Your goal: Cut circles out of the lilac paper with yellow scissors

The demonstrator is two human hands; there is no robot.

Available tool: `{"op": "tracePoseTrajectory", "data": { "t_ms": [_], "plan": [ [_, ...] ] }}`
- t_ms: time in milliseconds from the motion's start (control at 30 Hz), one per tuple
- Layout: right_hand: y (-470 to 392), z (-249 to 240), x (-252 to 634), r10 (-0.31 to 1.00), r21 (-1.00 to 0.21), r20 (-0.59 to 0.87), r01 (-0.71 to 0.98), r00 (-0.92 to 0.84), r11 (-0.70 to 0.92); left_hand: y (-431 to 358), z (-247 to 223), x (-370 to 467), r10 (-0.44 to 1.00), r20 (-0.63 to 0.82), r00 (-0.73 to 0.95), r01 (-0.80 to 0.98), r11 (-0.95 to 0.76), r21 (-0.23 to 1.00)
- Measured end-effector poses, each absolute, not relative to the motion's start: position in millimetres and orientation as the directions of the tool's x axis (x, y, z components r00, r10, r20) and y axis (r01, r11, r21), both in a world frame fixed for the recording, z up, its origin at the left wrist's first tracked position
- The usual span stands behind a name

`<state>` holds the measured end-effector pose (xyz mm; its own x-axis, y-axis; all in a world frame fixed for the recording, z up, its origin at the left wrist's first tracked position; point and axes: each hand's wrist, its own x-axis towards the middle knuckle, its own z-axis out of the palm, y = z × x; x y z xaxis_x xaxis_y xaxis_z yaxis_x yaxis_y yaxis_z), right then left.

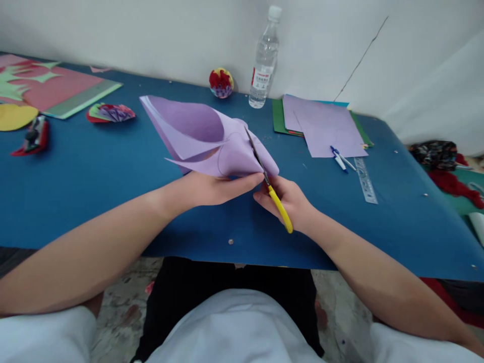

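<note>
A curled sheet of purple paper (234, 154) with a curved pencil line on it is held above the blue table. My left hand (219, 189) grips its lower edge, the thumb pointing right and the other fingers hidden behind the paper. Scissors with yellow handles (280, 209) are at the paper's right part, one dark blade showing in front of it. My right hand (289, 201) is closed at the scissors and touches the paper's lower right corner; some of its fingers are hidden.
Behind stand a water bottle (264, 63) and a round paper ball (221, 83). To the right lie purple sheets (325, 126), pens (340, 160) and a clear ruler (365, 181). At left are a folded paper piece (110, 113), a stapler (35, 135) and pink sheets (56, 88).
</note>
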<state>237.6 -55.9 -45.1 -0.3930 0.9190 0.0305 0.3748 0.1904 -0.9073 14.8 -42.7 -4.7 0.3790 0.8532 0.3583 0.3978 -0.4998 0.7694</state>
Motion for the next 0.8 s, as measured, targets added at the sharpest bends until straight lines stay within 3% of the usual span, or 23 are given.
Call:
{"op": "tracePoseTrajectory", "data": {
  "t_ms": [300,533,800],
  "plan": [
    [-58,-37,234,0.934,-0.966,-0.038,0.251,-0.356,0.057,-39,1,17,0.881,0.310,0.357,0.153,-0.383,0.911],
    [-57,-39,232,0.939,-0.990,-0.076,0.139,-0.336,-0.030,-34,6,18,0.947,0.256,0.195,0.129,-0.284,0.950],
    [-59,-38,232,0.945,-0.988,-0.097,0.144,-0.313,-0.054,-33,8,17,0.948,0.295,0.120,0.059,-0.304,0.951]
  ]
}}
